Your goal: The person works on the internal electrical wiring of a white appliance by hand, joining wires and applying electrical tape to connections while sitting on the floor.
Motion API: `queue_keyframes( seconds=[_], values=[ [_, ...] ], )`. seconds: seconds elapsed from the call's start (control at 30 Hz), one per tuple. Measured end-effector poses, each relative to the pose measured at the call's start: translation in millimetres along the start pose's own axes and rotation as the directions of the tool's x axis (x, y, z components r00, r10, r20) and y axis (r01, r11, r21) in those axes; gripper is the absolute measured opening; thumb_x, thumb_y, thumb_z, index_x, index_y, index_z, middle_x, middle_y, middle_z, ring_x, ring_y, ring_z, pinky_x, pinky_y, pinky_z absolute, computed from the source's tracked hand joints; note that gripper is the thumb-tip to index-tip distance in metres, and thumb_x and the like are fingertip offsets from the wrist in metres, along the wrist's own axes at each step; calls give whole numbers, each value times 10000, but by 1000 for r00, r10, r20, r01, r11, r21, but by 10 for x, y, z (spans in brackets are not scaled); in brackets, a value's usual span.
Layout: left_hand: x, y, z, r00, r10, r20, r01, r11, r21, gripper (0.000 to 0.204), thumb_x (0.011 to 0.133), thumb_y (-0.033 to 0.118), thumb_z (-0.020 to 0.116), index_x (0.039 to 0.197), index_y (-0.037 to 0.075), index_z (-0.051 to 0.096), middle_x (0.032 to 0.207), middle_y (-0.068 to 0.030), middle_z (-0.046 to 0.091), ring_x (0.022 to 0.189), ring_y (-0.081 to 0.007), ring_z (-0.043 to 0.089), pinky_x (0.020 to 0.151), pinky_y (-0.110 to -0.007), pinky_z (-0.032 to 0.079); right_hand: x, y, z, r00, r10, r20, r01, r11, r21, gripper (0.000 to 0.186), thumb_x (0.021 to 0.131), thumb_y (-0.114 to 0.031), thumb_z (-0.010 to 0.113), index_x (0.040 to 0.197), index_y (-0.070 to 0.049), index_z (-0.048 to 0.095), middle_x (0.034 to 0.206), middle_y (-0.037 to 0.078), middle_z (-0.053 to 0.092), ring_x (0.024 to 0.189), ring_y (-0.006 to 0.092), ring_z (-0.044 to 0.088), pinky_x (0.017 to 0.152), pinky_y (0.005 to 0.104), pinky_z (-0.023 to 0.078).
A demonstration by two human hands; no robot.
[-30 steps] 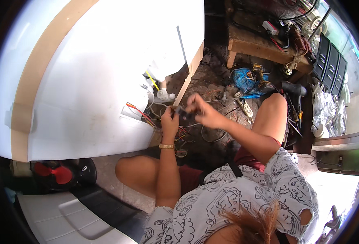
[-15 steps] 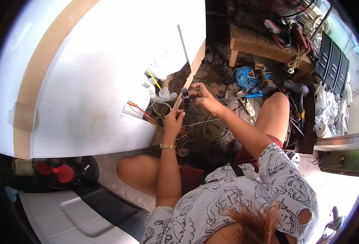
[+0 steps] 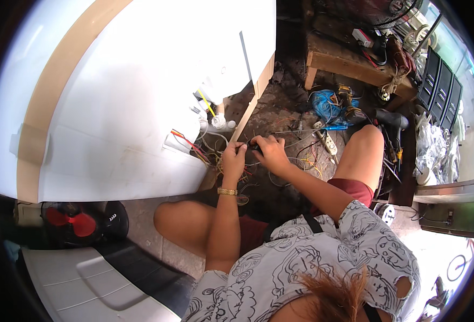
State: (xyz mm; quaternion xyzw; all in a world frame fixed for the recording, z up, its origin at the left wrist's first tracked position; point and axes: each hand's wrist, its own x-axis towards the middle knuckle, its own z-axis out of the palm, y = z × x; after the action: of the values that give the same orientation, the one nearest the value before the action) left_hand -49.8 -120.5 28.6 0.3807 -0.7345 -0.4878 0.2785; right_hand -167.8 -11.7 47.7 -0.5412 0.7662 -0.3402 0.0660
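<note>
With the clock centred between the two hands, a large white appliance body (image 3: pixel 108 118) fills the space from nine to eleven o'clock, a tan strip (image 3: pixel 30 166) running down its far left side. A wooden tabletop (image 3: pixel 349 70) stands low at about two o'clock, carrying a small red-and-white box (image 3: pixel 362 37) and other clutter. A black fan with red blades (image 3: pixel 73 220) sits at eight o'clock, and a black drawer unit (image 3: pixel 438 88) between two and three. A tangled blue bundle (image 3: pixel 325 107) lies on the floor at two o'clock, well apart from the hands.

The right hand (image 3: pixel 273 156) bends inward, its fingers curled around a black object. The left hand (image 3: pixel 233 159) is just beside it, thumb and index finger close together; whether they pinch anything cannot be told. A white power strip (image 3: pixel 328 143) lies at three o'clock. At nine, red and orange wires (image 3: pixel 187 141) come out of the appliance body toward the left hand. A gold-coloured band (image 3: pixel 227 191) circles the left wrist. Smallest is the black object (image 3: pixel 253 147), mostly covered by the fingers, at the right hand's ten o'clock and the left hand's two.
</note>
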Motion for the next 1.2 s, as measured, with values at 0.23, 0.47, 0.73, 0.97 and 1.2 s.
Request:
queue_keyframes(
  seconds=[0.23,0.47,0.73,0.97,1.2],
  values=[
    [-85,-8,-36,979,89,181,-86,996,-25,132,939,24,526,1048,-26,582,728,-59,588,648,-130,549,614,-281,459,15,109,264,1000,-10,18,10,999,34,260,878,-232,636,1072,-83,548,933,120,669,915,327,578,762,496,400],
    [-73,28,-81,978,88,189,-84,996,-31,95,943,9,513,1006,-22,577,729,-58,580,632,-126,539,606,-282,452,132,332,287,978,-157,140,121,963,239,217,920,-284,599,1015,-92,563,924,132,647,886,363,561,737,495,434],
    [-173,118,-102,976,126,175,-133,991,26,53,917,3,536,959,0,567,695,-85,588,618,-155,567,594,-299,449,-22,373,438,985,5,174,-94,858,505,189,953,-240,550,933,-54,573,827,118,600,847,277,563,759,377,444],
    [-328,221,-89,955,292,-49,-258,903,343,99,870,70,607,909,-4,553,891,-158,621,833,-290,604,732,-412,458,75,354,359,939,10,344,-291,560,776,141,935,-173,540,900,-38,566,773,8,512,772,106,467,700,290,395],
    [-593,-175,255,976,160,-147,-139,980,146,275,846,167,695,996,-43,599,990,-148,619,958,-255,593,794,-360,468,171,301,235,862,-4,506,-459,416,785,131,924,-168,557,899,-42,585,786,-39,503,764,80,458,694,261,383]
  ],
)
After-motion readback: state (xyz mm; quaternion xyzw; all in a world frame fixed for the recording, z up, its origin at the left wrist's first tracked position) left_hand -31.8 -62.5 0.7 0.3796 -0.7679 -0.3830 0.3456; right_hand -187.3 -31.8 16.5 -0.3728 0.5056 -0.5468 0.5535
